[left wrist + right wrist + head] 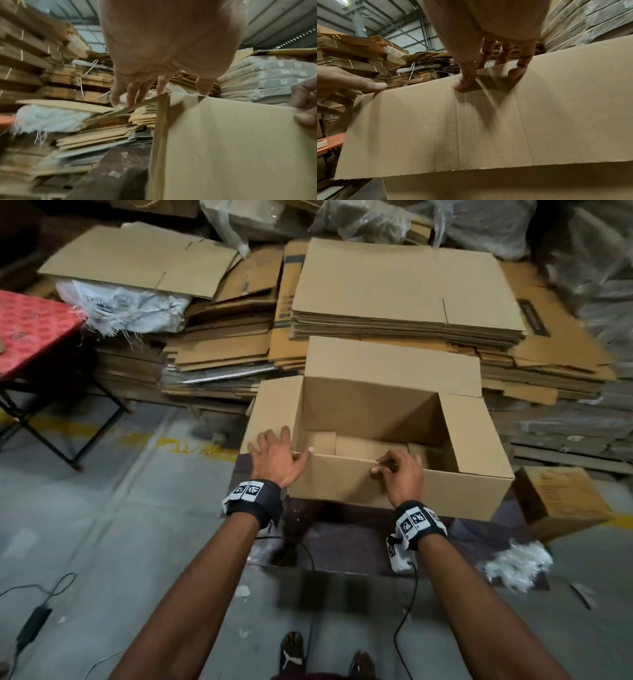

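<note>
Now, your box: the cardboard box [394, 491] stands in the middle of the frame with its top open, on a dark brown surface [342, 539]; its bottom flaps lie folded inside.
Flaps: the far flap stands up, the left flap leans outward, the right flap stands almost upright, and the near flap is under your hands.
Your left hand [275, 457]: it lies flat on the left flap at the near left corner of the box, with the fingers [117, 90] straight and spread apart; the thumb reaches the top edge of the near flap (it grips nothing, it only presses).
Your right hand [402, 474]: a little right of the middle, it pinches the top edge of the near flap; the thumb [464, 79] lies on the outer face and the other fingers curl over the edge to the inside.
Behind the box: stacks of flattened cartons [407, 313] fill the upper part of the frame.
Upper left: a white woven sack [130, 309] lies between cartons, and a red table [30, 326] is at the left edge.
Right edge: a small closed carton [561, 501] is just beside the lower right corner of the box, and crumpled clear plastic [517, 563] lies below it.
Bottom: black cables [404, 621] run over the grey floor near your feet.
</note>
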`<state>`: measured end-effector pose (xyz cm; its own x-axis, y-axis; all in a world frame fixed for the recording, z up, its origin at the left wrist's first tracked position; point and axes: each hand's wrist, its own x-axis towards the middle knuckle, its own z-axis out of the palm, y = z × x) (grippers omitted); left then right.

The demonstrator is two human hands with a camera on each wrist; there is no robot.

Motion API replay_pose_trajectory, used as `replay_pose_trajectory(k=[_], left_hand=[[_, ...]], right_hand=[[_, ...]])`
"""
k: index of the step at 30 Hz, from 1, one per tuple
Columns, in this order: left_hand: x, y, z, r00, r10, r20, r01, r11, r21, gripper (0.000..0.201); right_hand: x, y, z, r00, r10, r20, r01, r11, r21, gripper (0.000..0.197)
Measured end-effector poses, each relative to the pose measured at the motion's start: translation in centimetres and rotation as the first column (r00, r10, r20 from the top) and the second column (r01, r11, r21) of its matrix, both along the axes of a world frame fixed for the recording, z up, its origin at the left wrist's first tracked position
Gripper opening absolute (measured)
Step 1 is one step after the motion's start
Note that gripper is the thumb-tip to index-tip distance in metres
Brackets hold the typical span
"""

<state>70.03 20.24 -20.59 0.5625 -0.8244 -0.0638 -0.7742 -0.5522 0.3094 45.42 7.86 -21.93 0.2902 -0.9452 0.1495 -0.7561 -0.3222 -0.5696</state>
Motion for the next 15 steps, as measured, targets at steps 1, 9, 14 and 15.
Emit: replay_pose_trajectory(k=[1, 9, 14, 15], left_hand=[[-0.5, -0.2, -0.3, 0.997, -0.018, -0.077, 0.015, 0.999, -0.031, 0.083], [-1.0, -2.0, -0.8, 0.963, 0.087, -0.255, -0.111, 0.991, -0.08, 0.078], [-2.5, -4.1, 0.7, 0.997, 0.07, 0.03, -0.072, 0.994, 0.08, 0.054], [-3.3, -4.4, 1.0, 0.996, 0.006, 0.093, -0.015, 0.995, 0.096, 0.051]], right_hand=[[0.1, -0.1, -0.1, 1.0, -0.013, -0.001, 0.013, 1.0, 0.004, 0.012], [1.2, -0.6, -0.1, 0.999, -0.037, -0.008, 0.037, 0.999, -0.012, 0.01], [2.5, -0.9, 0.9, 0.999, -0.012, -0.034, 0.013, 0.999, 0.031, 0.014], [2.3, -1.3, 1.3, 0.999, 0.019, -0.03, -0.016, 0.997, 0.073, 0.016]])
